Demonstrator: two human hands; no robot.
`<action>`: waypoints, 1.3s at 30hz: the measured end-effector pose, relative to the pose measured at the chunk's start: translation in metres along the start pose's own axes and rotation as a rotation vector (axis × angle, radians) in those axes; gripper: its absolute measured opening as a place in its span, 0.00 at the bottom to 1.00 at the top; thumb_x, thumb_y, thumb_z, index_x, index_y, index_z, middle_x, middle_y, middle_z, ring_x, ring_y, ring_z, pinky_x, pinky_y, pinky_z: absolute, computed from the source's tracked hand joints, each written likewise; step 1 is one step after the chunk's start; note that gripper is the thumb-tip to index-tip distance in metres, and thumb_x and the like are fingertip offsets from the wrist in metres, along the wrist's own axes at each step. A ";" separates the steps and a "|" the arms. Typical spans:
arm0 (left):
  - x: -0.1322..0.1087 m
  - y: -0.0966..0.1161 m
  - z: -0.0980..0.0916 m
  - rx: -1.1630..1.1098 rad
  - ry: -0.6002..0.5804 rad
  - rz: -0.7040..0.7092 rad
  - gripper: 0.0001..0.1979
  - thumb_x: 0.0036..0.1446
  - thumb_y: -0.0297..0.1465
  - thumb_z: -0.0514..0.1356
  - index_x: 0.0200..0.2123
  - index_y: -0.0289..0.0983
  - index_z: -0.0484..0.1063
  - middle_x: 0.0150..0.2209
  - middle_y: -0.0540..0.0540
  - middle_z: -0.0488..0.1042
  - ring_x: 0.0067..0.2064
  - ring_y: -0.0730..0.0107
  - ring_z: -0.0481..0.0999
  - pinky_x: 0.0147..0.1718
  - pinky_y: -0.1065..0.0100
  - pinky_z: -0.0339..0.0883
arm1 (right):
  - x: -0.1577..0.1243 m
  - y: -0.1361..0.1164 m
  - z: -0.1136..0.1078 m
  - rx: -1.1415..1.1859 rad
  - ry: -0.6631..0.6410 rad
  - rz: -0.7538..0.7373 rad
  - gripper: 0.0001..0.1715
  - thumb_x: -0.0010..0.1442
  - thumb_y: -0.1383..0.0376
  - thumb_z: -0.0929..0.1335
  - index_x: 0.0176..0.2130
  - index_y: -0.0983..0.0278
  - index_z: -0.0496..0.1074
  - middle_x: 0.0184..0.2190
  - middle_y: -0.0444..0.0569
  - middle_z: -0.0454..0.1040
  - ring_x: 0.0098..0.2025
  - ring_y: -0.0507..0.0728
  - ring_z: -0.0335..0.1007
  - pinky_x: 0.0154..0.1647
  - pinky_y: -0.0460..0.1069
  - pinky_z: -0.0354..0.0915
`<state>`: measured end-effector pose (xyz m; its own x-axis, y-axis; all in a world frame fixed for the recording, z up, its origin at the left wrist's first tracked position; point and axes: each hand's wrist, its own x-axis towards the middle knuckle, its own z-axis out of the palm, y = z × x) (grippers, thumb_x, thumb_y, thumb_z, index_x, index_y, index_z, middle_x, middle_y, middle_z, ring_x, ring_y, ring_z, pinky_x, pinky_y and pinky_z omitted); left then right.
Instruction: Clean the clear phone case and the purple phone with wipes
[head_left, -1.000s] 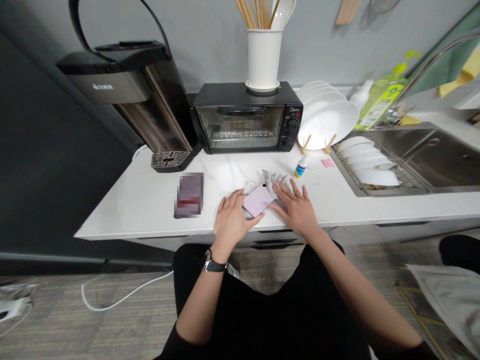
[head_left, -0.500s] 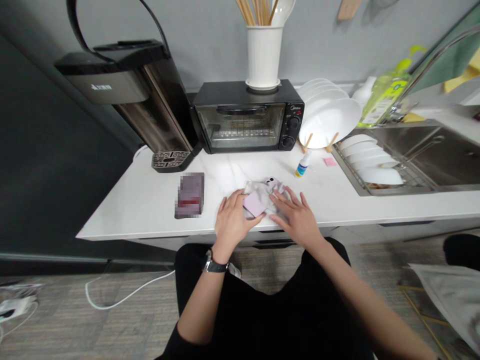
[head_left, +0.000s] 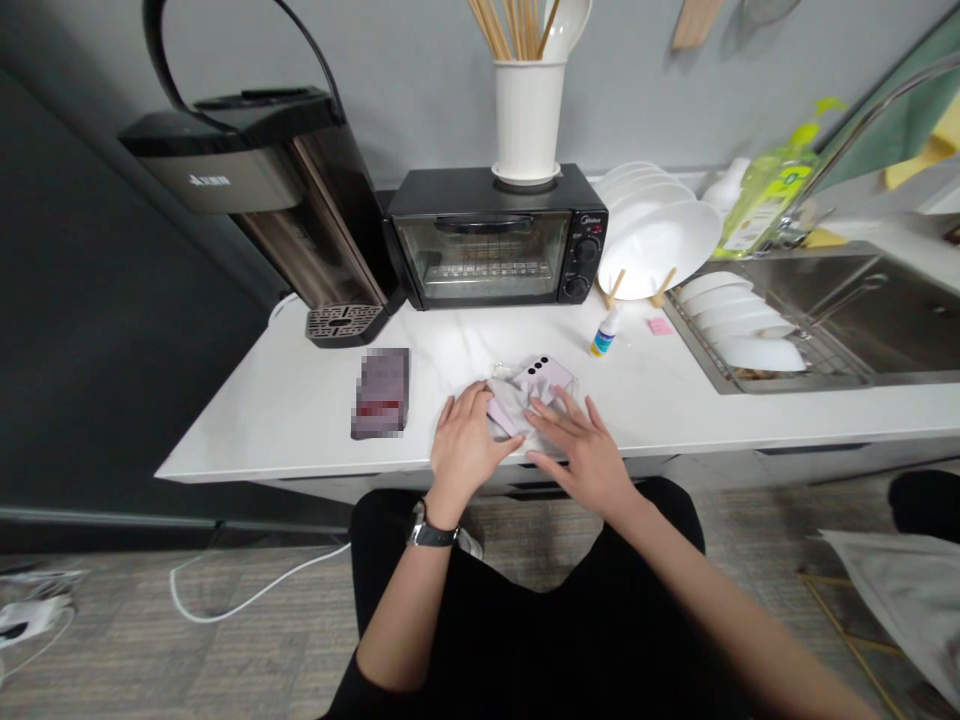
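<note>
L hand (head_left: 461,440) held the lower end of the lilac phone (head_left: 554,373) betw. thumb and fingers. R hand (head_left: 589,455) was spread wide, its fingertips on the grey cloth (head_left: 516,398), which covered the phone's middle part. The phone lay on the white counter (head_left: 285,420). Farther stood a small bottle (head_left: 604,337) w/ blue label, then the black oven (head_left: 487,255).

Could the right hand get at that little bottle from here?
Probably yes: the little bottle sits just beyond the right hand, with nothing visible between them. The hand would likely have to leave the cloth on the phone first.
</note>
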<state>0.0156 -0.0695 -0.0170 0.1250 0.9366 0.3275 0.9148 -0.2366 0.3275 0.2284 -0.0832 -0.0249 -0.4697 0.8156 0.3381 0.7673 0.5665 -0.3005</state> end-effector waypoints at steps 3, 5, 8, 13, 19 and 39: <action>0.000 0.002 0.000 -0.012 0.014 0.011 0.29 0.57 0.49 0.68 0.56 0.42 0.69 0.66 0.38 0.71 0.66 0.49 0.71 0.69 0.46 0.60 | 0.015 0.030 -0.001 -0.085 0.065 0.152 0.34 0.74 0.47 0.61 0.71 0.58 0.63 0.71 0.52 0.64 0.77 0.72 0.47 0.72 0.76 0.48; -0.001 0.002 0.001 -0.010 0.021 0.011 0.30 0.56 0.50 0.69 0.56 0.41 0.69 0.66 0.38 0.71 0.66 0.49 0.71 0.68 0.46 0.60 | 0.032 0.038 0.004 -0.108 0.091 0.198 0.37 0.73 0.46 0.61 0.72 0.61 0.62 0.71 0.55 0.63 0.77 0.74 0.45 0.72 0.77 0.49; -0.001 0.001 0.001 -0.007 0.028 0.006 0.29 0.57 0.48 0.68 0.56 0.41 0.69 0.66 0.38 0.71 0.66 0.50 0.71 0.69 0.46 0.60 | 0.049 0.024 0.014 -0.085 0.082 0.137 0.38 0.73 0.45 0.62 0.72 0.62 0.62 0.73 0.55 0.61 0.77 0.73 0.44 0.74 0.75 0.47; -0.001 -0.002 0.000 0.019 -0.023 0.003 0.27 0.61 0.41 0.64 0.60 0.39 0.67 0.66 0.36 0.71 0.65 0.50 0.72 0.69 0.48 0.60 | 0.029 -0.024 0.017 0.045 -0.018 -0.091 0.38 0.71 0.43 0.64 0.70 0.60 0.65 0.72 0.51 0.63 0.78 0.69 0.46 0.76 0.72 0.45; 0.000 0.000 0.002 0.012 -0.006 0.008 0.29 0.59 0.45 0.66 0.60 0.40 0.67 0.66 0.37 0.71 0.66 0.49 0.71 0.69 0.47 0.59 | 0.008 -0.004 0.005 0.043 -0.033 -0.083 0.33 0.73 0.46 0.64 0.70 0.56 0.65 0.70 0.47 0.65 0.77 0.67 0.49 0.75 0.72 0.48; 0.000 0.003 0.002 -0.005 0.021 0.007 0.30 0.57 0.49 0.68 0.57 0.41 0.69 0.66 0.38 0.71 0.66 0.49 0.71 0.69 0.46 0.59 | 0.017 0.029 -0.005 -0.090 0.064 0.177 0.32 0.75 0.49 0.61 0.70 0.60 0.65 0.72 0.51 0.63 0.77 0.73 0.48 0.73 0.75 0.48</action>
<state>0.0189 -0.0697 -0.0177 0.1230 0.9291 0.3487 0.9120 -0.2443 0.3295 0.2446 -0.0534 -0.0237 -0.2971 0.8908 0.3439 0.8727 0.3995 -0.2808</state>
